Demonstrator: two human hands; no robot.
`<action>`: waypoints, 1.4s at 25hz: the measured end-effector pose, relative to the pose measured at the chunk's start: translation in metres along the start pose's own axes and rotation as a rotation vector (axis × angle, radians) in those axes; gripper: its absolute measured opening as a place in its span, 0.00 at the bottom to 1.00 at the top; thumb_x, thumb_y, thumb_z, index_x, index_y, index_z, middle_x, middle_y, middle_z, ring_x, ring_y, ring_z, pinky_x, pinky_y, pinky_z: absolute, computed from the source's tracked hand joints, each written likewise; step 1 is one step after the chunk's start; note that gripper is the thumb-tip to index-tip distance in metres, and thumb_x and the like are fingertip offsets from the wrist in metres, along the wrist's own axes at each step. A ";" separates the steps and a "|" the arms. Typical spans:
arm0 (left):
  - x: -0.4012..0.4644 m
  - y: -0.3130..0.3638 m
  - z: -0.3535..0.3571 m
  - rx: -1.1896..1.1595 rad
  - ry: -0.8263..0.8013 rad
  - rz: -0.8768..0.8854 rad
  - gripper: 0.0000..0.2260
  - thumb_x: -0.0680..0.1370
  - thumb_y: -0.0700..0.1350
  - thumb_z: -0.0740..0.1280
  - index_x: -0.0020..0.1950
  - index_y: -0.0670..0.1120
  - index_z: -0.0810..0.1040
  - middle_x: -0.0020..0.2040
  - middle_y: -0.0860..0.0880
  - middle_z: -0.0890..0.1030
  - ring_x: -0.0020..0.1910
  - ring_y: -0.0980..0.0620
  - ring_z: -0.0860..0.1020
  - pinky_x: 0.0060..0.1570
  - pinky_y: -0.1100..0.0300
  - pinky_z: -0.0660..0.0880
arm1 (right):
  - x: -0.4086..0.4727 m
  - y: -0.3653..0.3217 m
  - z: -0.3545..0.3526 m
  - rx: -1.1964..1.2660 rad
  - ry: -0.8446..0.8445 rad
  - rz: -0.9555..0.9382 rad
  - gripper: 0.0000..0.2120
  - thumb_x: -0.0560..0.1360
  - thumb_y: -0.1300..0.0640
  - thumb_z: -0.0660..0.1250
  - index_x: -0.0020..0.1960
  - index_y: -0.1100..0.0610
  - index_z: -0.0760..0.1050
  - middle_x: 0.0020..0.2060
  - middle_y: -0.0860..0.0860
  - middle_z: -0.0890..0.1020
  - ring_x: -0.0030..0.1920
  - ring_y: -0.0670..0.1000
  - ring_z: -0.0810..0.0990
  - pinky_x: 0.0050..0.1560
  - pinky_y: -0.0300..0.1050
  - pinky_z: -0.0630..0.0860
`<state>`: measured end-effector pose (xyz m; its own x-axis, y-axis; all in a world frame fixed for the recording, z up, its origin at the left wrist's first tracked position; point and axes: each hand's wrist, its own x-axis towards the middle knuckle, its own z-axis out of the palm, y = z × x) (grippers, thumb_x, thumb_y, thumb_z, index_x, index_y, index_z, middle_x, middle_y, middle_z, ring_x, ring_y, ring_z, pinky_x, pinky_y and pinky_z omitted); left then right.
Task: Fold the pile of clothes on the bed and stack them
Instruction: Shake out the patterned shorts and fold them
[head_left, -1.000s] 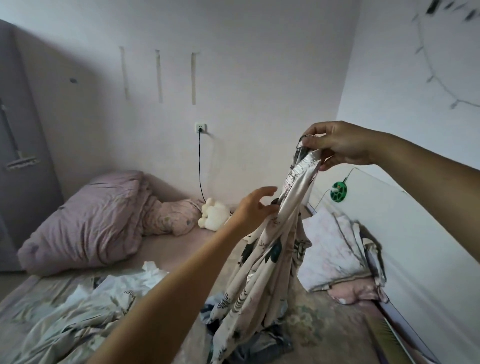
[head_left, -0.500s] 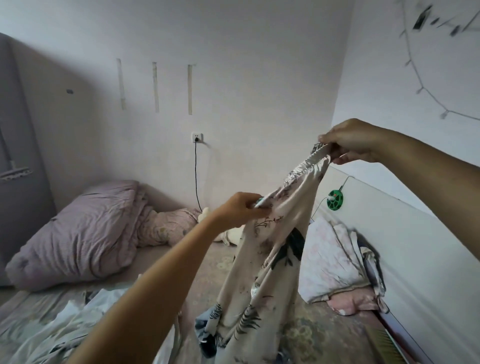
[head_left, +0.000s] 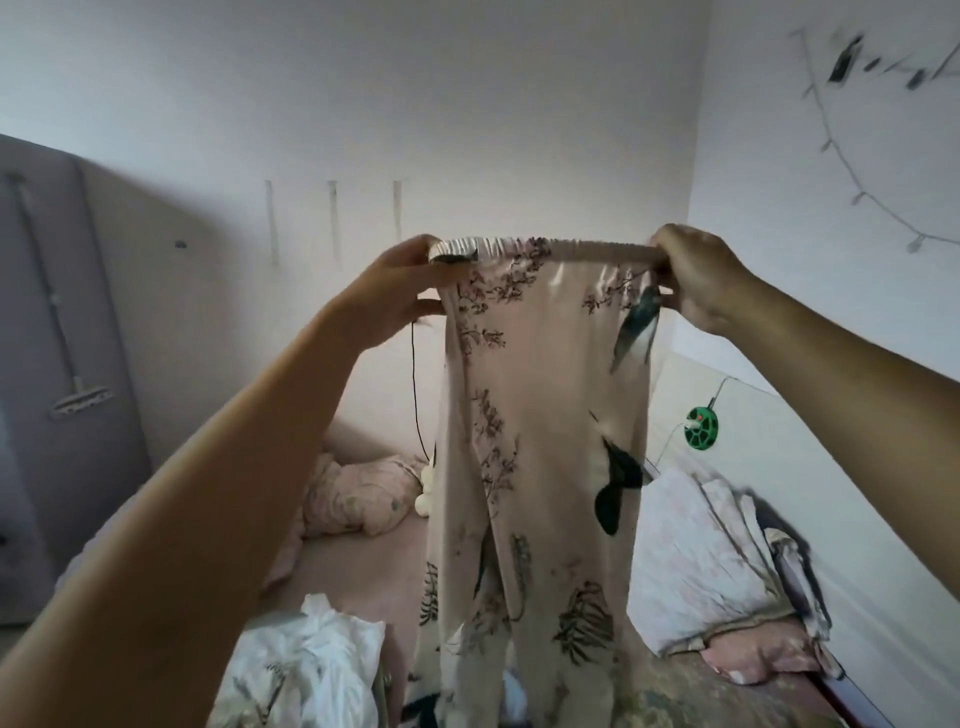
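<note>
Up at chest height, between both raised hands, hang the printed trousers (head_left: 540, 415), pale pink with dark leaf and sprig patterns, stretched flat by the elastic waistband (head_left: 545, 248). The left hand (head_left: 400, 291) grips the waistband's left end, fingers curled round the gathered edge, thumb beneath. The right hand (head_left: 696, 275) pinches the other end, knuckles toward the camera, fingers closed tight on the fabric. The band runs level from one hand to the other and the cloth drops straight down from it, its lower part falling out of the bottom of the head view.

That hanging cloth blocks much of what lies behind it. Below the left hand, a black cable (head_left: 415, 395) runs down the wall and disappears at the cloth's edge. Further down on that side lies a pinkish pillow (head_left: 358, 499) on the bed (head_left: 343, 566), with a small white soft thing (head_left: 423, 501) peeking out just beside the trousers; what it is cannot be told. Under the left forearm sits a crumpled white garment (head_left: 311, 670), part of the pile, close to the trousers' hem.

Below the right hand, a green reel (head_left: 701, 427) is on the low white wall panel. Lower still rests a folded pale stack of clothes (head_left: 696, 561), with a pink piece (head_left: 753, 657) under it, just beside the hanging cloth. Far off beyond the left hand stands a grey wardrobe (head_left: 52, 364).
</note>
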<state>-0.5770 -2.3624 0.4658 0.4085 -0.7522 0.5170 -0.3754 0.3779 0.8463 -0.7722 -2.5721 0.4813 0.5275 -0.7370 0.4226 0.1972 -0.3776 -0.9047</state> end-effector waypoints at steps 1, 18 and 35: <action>0.005 0.008 0.001 -0.034 0.005 0.009 0.10 0.76 0.35 0.66 0.39 0.46 0.70 0.35 0.52 0.79 0.38 0.55 0.79 0.40 0.58 0.78 | 0.000 -0.002 0.002 0.028 -0.034 -0.015 0.07 0.75 0.60 0.56 0.39 0.53 0.67 0.31 0.50 0.68 0.27 0.45 0.68 0.27 0.36 0.64; -0.026 -0.025 -0.073 1.256 -0.298 -0.390 0.18 0.78 0.57 0.63 0.36 0.45 0.78 0.32 0.52 0.76 0.34 0.54 0.71 0.38 0.63 0.68 | 0.024 0.022 -0.042 -0.172 -0.372 -0.225 0.23 0.52 0.40 0.81 0.39 0.53 0.81 0.36 0.46 0.82 0.38 0.42 0.79 0.39 0.31 0.74; 0.007 0.019 -0.069 1.838 0.048 -0.108 0.17 0.82 0.48 0.56 0.71 0.49 0.68 0.43 0.58 0.71 0.50 0.51 0.76 0.44 0.57 0.71 | 0.016 0.018 -0.013 -1.522 -0.200 -0.673 0.19 0.79 0.45 0.60 0.63 0.56 0.67 0.35 0.51 0.77 0.37 0.54 0.76 0.38 0.47 0.75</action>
<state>-0.5237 -2.3233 0.4945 0.4980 -0.7037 0.5067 -0.6618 -0.6860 -0.3023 -0.7707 -2.5984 0.4723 0.8014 -0.1958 0.5652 -0.4459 -0.8253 0.3464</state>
